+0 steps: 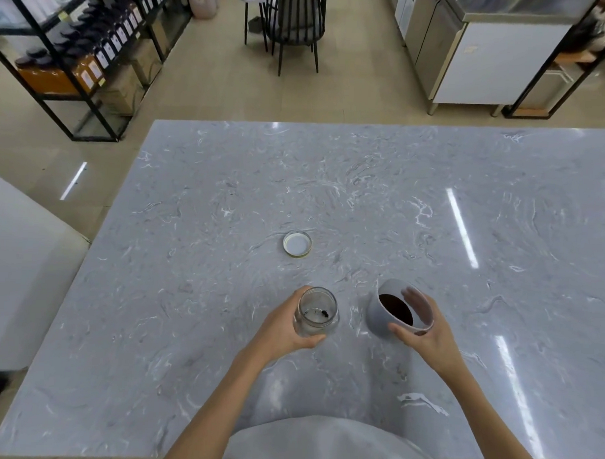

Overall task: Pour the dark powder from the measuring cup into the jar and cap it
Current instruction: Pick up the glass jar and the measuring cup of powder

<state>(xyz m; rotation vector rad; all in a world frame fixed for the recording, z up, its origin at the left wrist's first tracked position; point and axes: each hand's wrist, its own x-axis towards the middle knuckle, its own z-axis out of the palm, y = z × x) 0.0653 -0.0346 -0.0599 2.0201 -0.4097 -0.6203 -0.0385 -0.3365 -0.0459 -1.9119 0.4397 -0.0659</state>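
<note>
My left hand (284, 326) grips the glass jar (316, 312) (few dark specks inside); right hand (424, 331) holds the tilted measuring cup (380, 319) w/ dark powder (395, 308). Lid (297, 244) lies apart on surface (330, 182).

One glass jar (316, 311), open, with a few dark specks inside. One white measuring cup (387, 318), one load of dark powder (395, 308) in it. One lid (297, 244) lying loose. Two hands: left hand (284, 326), right hand (424, 331). One marble bench (329, 196). One black chair (296, 19) beyond it. Bottles on the black shelf (60, 49): many, not countable.
</note>
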